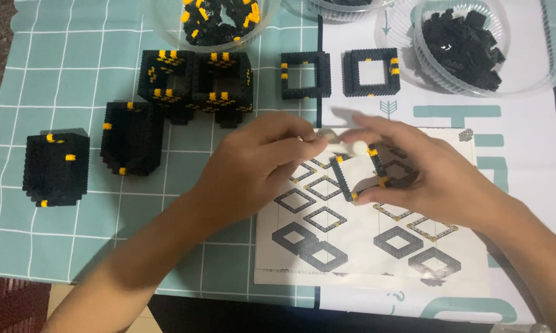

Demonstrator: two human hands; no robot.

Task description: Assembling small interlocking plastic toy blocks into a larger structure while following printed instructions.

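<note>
Head view is showing both hands meeting over the instruction sheet [327, 246]: the left hand [253, 169] is pinching a small pale tool [343, 143], and the right hand [426, 176] is gripping a half-built black square frame [367, 176] with yellow studs, held just above the sheet. By my judgement the build is well along. Four tall black blocks are standing on the tabletop [62, 74], two flat square frames are lying beyond the hands, and three clear bowls of loose bricks are sitting at the far edge.
</note>
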